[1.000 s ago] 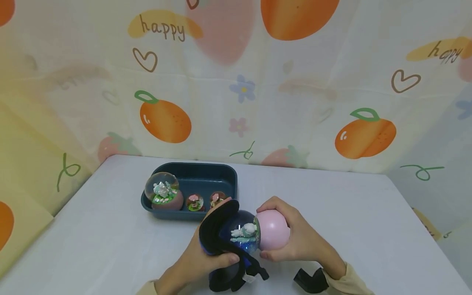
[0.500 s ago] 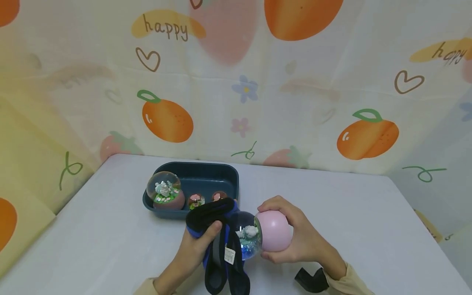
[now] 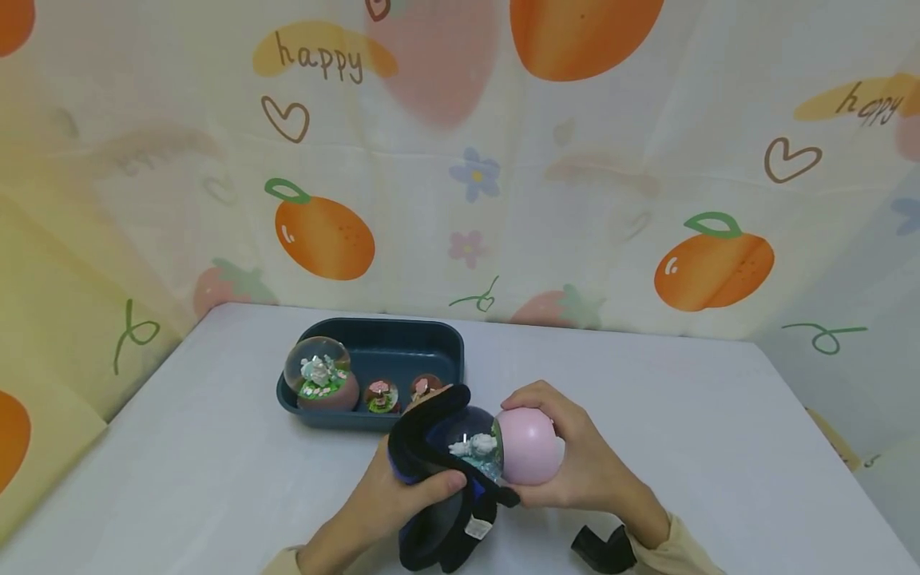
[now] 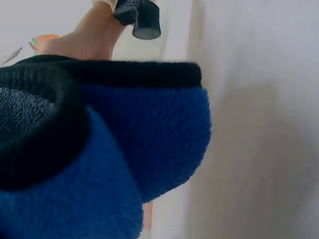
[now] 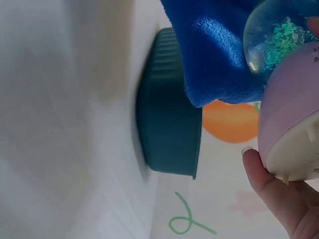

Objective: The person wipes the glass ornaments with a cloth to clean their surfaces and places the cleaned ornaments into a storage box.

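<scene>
My right hand [image 3: 585, 455] grips the pink base of a snow globe [image 3: 532, 447], which is tipped on its side with its clear dome toward the left. A small white figure and glitter show inside the dome. In my left hand [image 3: 402, 487] is a cloth [image 3: 449, 511], black on one face and fuzzy blue on the other, with a small white label. The cloth is folded over the end of the dome and my left thumb lies across it. The left wrist view is mostly filled by the blue cloth [image 4: 164, 129]; the right wrist view shows the globe's pale underside [image 5: 294, 149].
Behind my hands a dark teal tray [image 3: 410, 335] stands on the white table [image 3: 180, 479]. It holds a larger snow globe [image 3: 321, 375] at its left and two small globes [image 3: 381, 395] along the front. A fruit-patterned cloth [image 3: 575, 239] hangs behind.
My left hand has twisted the cloth back and forth over the dome, so it bunched, then wrapped around the dome again. My right hand keeps its grip on the base, almost in place.
</scene>
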